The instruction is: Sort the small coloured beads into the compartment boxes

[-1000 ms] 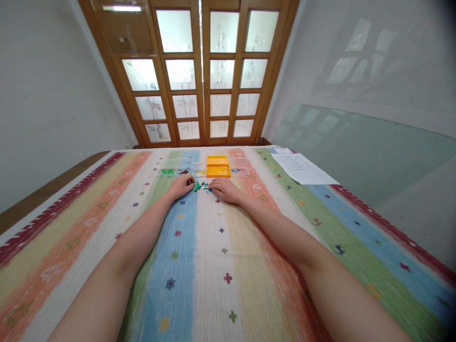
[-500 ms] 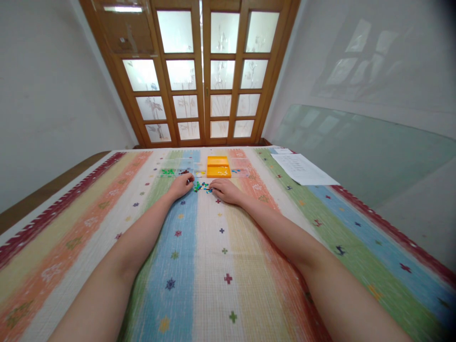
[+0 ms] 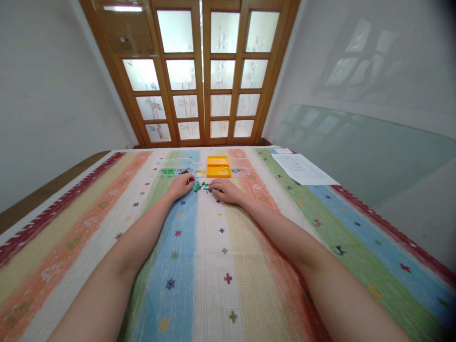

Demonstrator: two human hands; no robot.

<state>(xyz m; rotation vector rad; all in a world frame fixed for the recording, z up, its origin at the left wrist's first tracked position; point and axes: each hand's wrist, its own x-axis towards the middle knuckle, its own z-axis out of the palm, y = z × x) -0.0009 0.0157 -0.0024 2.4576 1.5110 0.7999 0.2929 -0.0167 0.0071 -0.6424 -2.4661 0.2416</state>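
A pile of small green, blue, white and dark pieces (image 3: 202, 186) lies on the striped tablecloth between my two hands. At its left edge rests my left hand (image 3: 181, 185), fingers curled in; a dark spot shows between the fingertips, too small to name. My right hand (image 3: 228, 191) reaches over the pile's right side, palm down, with fingers stretched out and the thumb a little apart. Just beyond stands an open yellow box (image 3: 219, 160) with white pieces in its near half. Left of it, clear trays hold green pieces (image 3: 167, 172) and dark red pieces (image 3: 184, 172).
Right of the yellow box is a clear tray with blue pieces (image 3: 235, 170). Printed paper sheets (image 3: 302, 168) lie at the table's far right. A glass sheet (image 3: 356, 147) leans on the right wall. Wooden doors with glass panes (image 3: 203, 71) stand behind the table.
My right hand has shifted very slightly over the pieces, its fingers a touch further left. My left hand looks the same.
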